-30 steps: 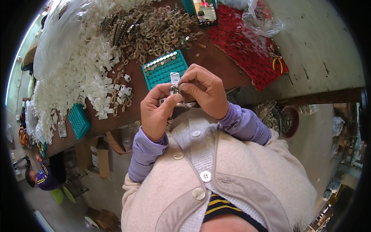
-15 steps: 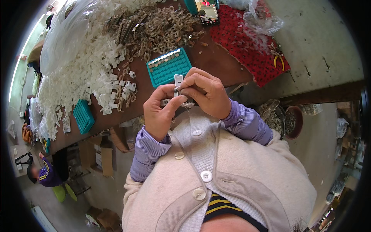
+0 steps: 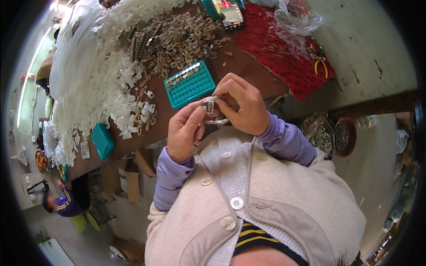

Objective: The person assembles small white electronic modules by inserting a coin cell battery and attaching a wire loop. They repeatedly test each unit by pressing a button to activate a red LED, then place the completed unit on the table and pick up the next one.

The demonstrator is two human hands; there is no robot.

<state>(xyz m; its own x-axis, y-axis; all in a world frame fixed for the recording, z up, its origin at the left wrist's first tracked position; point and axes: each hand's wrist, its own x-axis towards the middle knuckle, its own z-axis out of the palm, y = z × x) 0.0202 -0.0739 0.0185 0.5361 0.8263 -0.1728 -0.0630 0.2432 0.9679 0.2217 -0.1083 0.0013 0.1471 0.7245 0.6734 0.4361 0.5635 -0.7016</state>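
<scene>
Just over the near edge of the brown table, both my hands work on a small white piece with dark square markings point(image 3: 209, 105). Thumb and fingers of my left hand point(image 3: 184, 131) pinch it from the left side. A thin pale strip is attached and runs toward my right hand point(image 3: 244, 104), whose thumb and forefinger close on its end. Part of the piece is hidden behind my fingers. Right beyond my hands lies a teal tray point(image 3: 191, 93) with rows of pockets, some holding silver discs point(image 3: 194, 66).
A wide heap of white plastic pieces point(image 3: 95, 88) covers the left; brown chain-like bands point(image 3: 182, 40) pile behind. A second teal tray point(image 3: 102, 144), a phone point(image 3: 232, 17), red cloth point(image 3: 270, 51) and yellow-handled pliers point(image 3: 320, 66) lie around. A person point(image 3: 69, 201) sits at far left.
The white tab that stood up between my fingers no longer shows upright; the piece now turns its dark-marked face up. My right fingers have shifted to the thin strip. The view has moved slightly.
</scene>
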